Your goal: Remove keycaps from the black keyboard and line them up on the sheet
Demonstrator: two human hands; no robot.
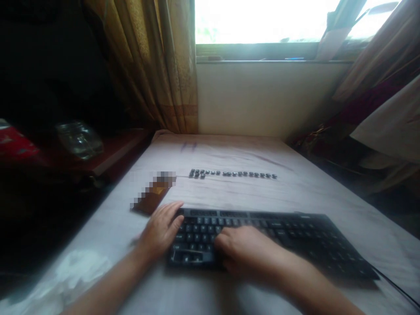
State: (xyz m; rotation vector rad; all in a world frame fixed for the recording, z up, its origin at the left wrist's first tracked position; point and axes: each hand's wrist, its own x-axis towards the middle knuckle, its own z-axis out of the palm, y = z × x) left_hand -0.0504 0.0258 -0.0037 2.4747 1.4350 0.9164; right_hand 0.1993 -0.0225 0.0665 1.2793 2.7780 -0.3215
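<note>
A black keyboard [295, 238] lies across the near part of a white table [229, 192]. My left hand [160, 229] rests flat on the keyboard's left end, fingers stretched out and together. My right hand [244, 251] sits on the keys a little left of the keyboard's middle, fingers curled down onto the keys; what is under the fingertips is hidden. Farther back on the table, a row of several small dark keycaps [232, 174] lies in a line, apart from both hands.
A brown flat object [151, 197], partly pixelated, lies just beyond my left hand. A glass jar [79, 139] stands on a dark red side surface at the left. Curtains [164, 65] and a bright window [262, 22] are behind the table. The keyboard's cable [398, 288] runs off to the right.
</note>
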